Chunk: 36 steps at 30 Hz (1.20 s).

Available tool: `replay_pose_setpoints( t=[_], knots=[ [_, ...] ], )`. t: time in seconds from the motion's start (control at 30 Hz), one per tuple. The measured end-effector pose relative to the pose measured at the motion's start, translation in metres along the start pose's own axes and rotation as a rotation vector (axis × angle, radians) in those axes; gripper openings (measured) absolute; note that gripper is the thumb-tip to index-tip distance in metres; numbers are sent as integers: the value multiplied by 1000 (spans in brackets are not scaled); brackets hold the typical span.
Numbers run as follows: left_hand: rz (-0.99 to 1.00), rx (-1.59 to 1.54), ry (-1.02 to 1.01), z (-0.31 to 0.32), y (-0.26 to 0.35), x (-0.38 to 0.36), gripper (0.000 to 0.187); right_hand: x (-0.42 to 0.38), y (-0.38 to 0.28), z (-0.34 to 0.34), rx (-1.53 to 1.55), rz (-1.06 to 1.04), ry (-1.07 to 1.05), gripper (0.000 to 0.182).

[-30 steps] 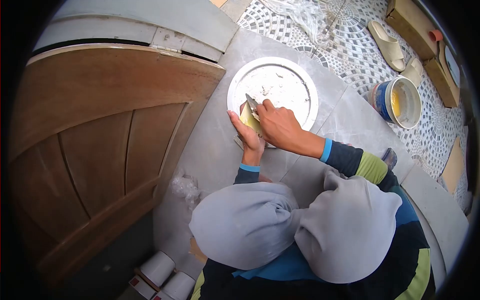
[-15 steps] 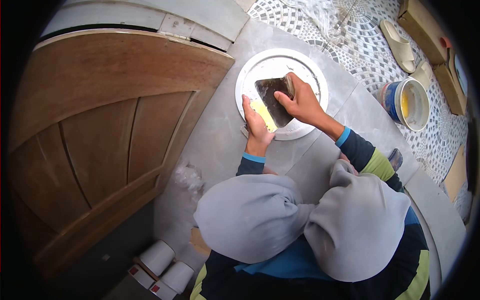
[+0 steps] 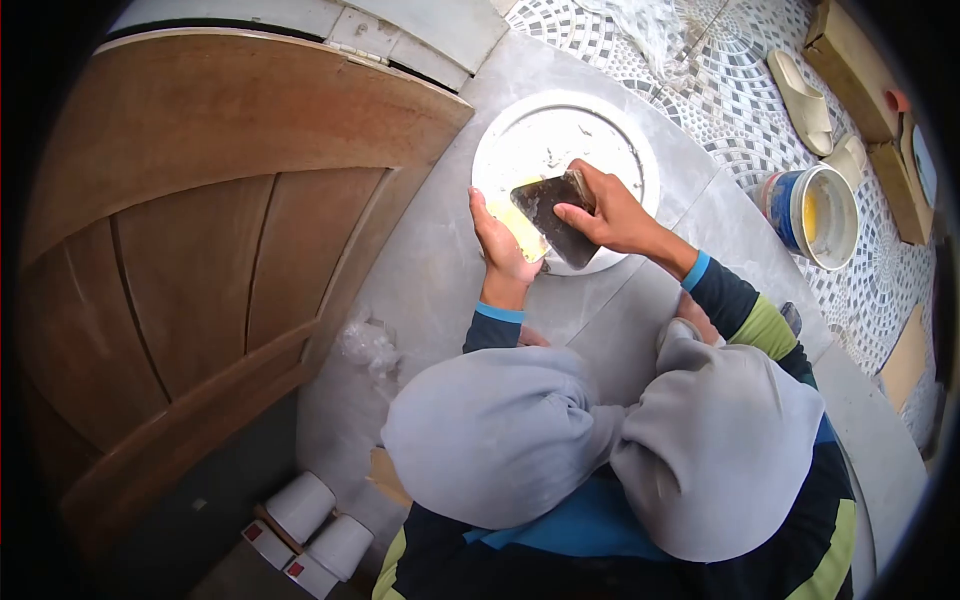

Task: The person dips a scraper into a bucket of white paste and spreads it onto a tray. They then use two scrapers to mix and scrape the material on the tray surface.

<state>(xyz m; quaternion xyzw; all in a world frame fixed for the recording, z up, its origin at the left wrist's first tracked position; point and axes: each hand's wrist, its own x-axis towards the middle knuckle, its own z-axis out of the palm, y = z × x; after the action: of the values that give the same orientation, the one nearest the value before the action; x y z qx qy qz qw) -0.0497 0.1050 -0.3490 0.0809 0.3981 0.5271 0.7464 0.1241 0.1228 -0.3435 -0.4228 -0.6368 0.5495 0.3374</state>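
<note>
My left hand (image 3: 506, 248) holds a bright yellow flat piece (image 3: 526, 236), washed out by glare, along its left side. What kind of piece it is cannot be made out. In my right hand (image 3: 612, 213) is a dark, smeared rectangular scraper (image 3: 563, 232), gripped at its upper right edge with the thumb on its face. The scraper's left edge overlaps the yellow piece. Both are over a round white tray (image 3: 645, 180) dotted with small dark bits, lying on the grey floor slabs.
A brown wooden door (image 3: 200, 200) stands at left. Crumpled clear plastic (image 3: 368, 343) lies near it, with two white containers (image 3: 302, 507) below. At right are a bucket (image 3: 780, 207) with yellow inside, a beige slipper (image 3: 800, 100) and cardboard (image 3: 850, 65) on patterned tiles.
The scraper has shifted slightly downward and tilted against the yellow piece. My left hand has moved a little to the left. The view has shifted slightly.
</note>
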Motion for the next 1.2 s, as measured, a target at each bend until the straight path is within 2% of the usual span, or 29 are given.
replay_pose_setpoints(
  t=[0.07, 0.13, 0.2, 0.27, 0.3, 0.33, 0.4, 0.47, 0.53, 0.63, 0.67, 0.73, 0.77, 0.8, 0.87, 0.93, 1.0, 1.07, 1.1, 1.13, 1.2],
  knots=[
    [10, -14, 35, 0, -4, -2, 74, -3, -3, 5, -34, -58, -32, 25],
    [39, -12, 51, 5, -2, -4, 76, 6, -4, -11, 71, 102, 78, 29],
    [44, 11, 61, 0, 0, 0, 77, -8, -5, 4, -61, -68, -19, 26],
    [12, -32, 96, 3, -1, -2, 78, -5, 3, -2, 9, -8, 40, 28],
    [44, -37, 97, 5, -1, -4, 79, -5, 2, 0, 94, 26, 141, 29],
    [88, -47, 89, 9, -2, -3, 79, -8, 0, -1, 90, 22, 128, 29],
    [82, -66, 95, 16, 1, 2, 79, -16, -7, -2, -66, 26, -73, 30],
    [58, -106, 144, 17, -1, -6, 80, -18, 1, 6, 81, 67, 127, 30],
    [18, -54, 35, 6, 2, -8, 81, -28, -8, 7, -62, 39, -27, 30],
    [37, -116, 208, 13, -7, -6, 76, -20, -4, 3, 44, 122, 144, 31],
    [43, -121, 207, 13, -8, -7, 76, -20, -4, 3, 60, 159, 184, 31],
    [-1, 28, 2, 0, -9, -8, 75, -32, -13, 9, -45, 103, -28, 32],
    [-9, -16, -128, -21, -15, -3, 72, -30, -14, 7, -73, 65, 24, 30],
    [41, -81, 27, 4, -17, -6, 71, -24, -1, 5, -32, 47, 155, 31],
    [76, -42, 72, 18, -16, -6, 72, -10, 4, 3, 50, 142, 314, 31],
    [91, 56, -7, 13, -16, -5, 70, -18, -12, 10, -33, 102, 126, 29],
    [51, 67, -27, 15, -16, -12, 70, -11, -14, 3, -53, 113, 47, 31],
    [32, 37, 13, 29, -17, -14, 71, 3, -1, 6, 148, 92, 264, 30],
    [49, 44, -9, 25, -14, -8, 69, -2, -5, 10, 31, -12, 123, 28],
    [5, 50, -100, 17, -10, -11, 68, -8, -9, 20, -33, -91, 107, 28],
    [4, -4, -19, 17, -18, -15, 70, 5, -3, 5, 119, 98, 137, 31]
  ],
)
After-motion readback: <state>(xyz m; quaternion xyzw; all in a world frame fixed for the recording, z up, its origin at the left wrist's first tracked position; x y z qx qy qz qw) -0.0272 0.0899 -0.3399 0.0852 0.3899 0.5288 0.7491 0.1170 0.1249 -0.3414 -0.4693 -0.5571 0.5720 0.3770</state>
